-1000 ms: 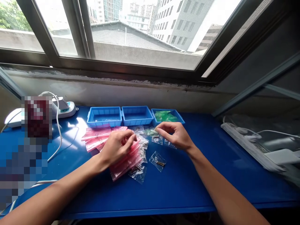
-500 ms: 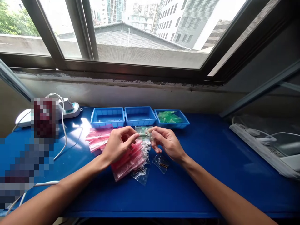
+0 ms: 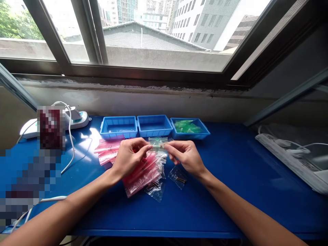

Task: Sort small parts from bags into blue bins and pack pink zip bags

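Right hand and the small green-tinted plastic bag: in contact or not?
Touching. The head view shows the thumb and fingers of the right hand pinching the right side of the green-tinted bag.

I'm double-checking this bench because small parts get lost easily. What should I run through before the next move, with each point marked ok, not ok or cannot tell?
1. Small greenish bag held between the left hand and right hand: ok.
2. That bag fully sealed: cannot tell, too small to see.
3. Pink bags squared into one neat stack: not ok, they are fanned out.
4. Clear bag with metal pieces apart from the pink bags: ok.
5. Green bags inside the rightmost blue bin: ok.
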Motion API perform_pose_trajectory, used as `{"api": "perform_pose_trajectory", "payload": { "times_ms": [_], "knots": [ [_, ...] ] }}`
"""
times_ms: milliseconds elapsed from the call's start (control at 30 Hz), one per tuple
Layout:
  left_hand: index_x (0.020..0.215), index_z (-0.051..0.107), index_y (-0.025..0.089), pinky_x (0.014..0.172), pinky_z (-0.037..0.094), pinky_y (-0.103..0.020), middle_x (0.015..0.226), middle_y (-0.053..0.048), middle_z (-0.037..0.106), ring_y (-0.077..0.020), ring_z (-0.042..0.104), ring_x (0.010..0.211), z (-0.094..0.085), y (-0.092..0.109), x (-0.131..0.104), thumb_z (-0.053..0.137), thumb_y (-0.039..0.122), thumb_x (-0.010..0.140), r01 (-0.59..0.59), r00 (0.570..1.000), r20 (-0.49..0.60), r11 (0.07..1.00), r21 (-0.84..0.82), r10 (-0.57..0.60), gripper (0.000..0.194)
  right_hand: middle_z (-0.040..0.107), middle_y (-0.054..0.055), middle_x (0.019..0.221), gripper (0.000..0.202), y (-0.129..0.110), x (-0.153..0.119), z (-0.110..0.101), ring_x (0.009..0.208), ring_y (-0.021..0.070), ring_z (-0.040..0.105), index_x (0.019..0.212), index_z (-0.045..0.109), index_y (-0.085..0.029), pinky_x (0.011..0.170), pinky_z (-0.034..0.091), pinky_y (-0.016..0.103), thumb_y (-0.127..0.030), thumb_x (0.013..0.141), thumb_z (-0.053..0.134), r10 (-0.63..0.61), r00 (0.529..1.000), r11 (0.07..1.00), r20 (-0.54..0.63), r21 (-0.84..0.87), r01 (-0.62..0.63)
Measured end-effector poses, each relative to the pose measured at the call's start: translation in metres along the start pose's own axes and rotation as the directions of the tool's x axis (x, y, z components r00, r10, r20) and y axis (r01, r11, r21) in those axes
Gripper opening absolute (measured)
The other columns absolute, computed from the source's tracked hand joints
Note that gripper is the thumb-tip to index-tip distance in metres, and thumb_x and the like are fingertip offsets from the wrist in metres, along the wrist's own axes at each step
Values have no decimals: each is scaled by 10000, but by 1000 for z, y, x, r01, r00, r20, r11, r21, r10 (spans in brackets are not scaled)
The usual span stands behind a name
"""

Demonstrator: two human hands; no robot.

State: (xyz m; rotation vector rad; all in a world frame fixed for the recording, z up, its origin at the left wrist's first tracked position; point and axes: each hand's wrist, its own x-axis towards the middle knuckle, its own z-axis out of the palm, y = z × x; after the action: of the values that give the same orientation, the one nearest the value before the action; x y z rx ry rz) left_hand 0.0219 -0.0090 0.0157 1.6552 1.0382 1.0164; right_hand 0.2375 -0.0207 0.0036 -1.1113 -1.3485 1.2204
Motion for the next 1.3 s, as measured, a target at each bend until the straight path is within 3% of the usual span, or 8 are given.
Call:
{"api": "perform_pose_trajectory", "payload": {
  "times_ms": [233,433,600,833,967,1067,1167,1300],
  "knots": [
    [967,742,135,539,524,-235,652,-21,724,-144,659,546,0,-3,-1,668,291,963,-64,998,-11,997,48,64,173,764,44,633,190,3,-1,2,404,126,608,953,886,-211,356,436,216,-355,837,840,-89,996,996,-25,13,90],
    [1159,727,166,726,636,-258,1093,-73,815,-188,789,932,0,-8,-2,653,147,963,-263,961,-42,949,174,274,211,851,34,923,327,12,-6,0,619,186,774,1194,825,-286,615,685,305,-205,879,789,-266,960,961,-90,-107,256],
    [1248,688,164,838,654,-289,1167,-77,800,-175,787,952,1,-9,-3,666,119,966,-350,930,-36,912,214,365,286,831,35,1129,363,13,-9,0,850,243,826,1239,804,-301,676,718,309,-177,900,765,-348,934,930,-84,-153,333],
    [1236,693,156,837,636,-257,1150,-67,800,-146,773,927,0,-8,-3,647,95,971,-378,917,-41,895,235,398,276,814,30,1197,395,11,-8,-2,883,240,826,1268,788,-314,682,717,300,-162,904,762,-378,924,909,-51,-207,361],
    [1167,721,158,790,616,-259,1080,-64,811,-153,765,879,-1,-7,-3,651,119,965,-341,933,-43,915,216,358,217,840,39,1095,351,9,-8,-3,807,221,816,1230,807,-284,658,695,299,-183,895,778,-385,921,901,-49,-236,364],
    [1038,741,153,693,584,-263,916,-57,809,-168,750,773,-1,-5,-2,673,214,970,-245,968,-21,960,140,250,114,826,22,802,180,5,-9,-1,593,168,751,1069,851,-237,553,630,258,-217,912,764,-353,935,916,-36,-217,337],
    [884,717,145,567,496,-246,678,-15,715,-141,649,577,-1,-4,-2,668,322,980,-110,994,28,992,56,109,207,719,-12,589,114,1,-8,1,439,125,642,841,832,-200,458,538,224,-264,910,767,-258,965,953,-35,-171,249],
    [704,638,146,523,385,-228,623,9,593,-106,504,547,-1,0,-1,645,368,977,-25,998,56,999,20,24,352,642,-24,513,238,0,-7,2,391,108,563,678,742,-178,410,457,212,-316,859,813,-133,991,985,-18,-114,130]
  ]
}}
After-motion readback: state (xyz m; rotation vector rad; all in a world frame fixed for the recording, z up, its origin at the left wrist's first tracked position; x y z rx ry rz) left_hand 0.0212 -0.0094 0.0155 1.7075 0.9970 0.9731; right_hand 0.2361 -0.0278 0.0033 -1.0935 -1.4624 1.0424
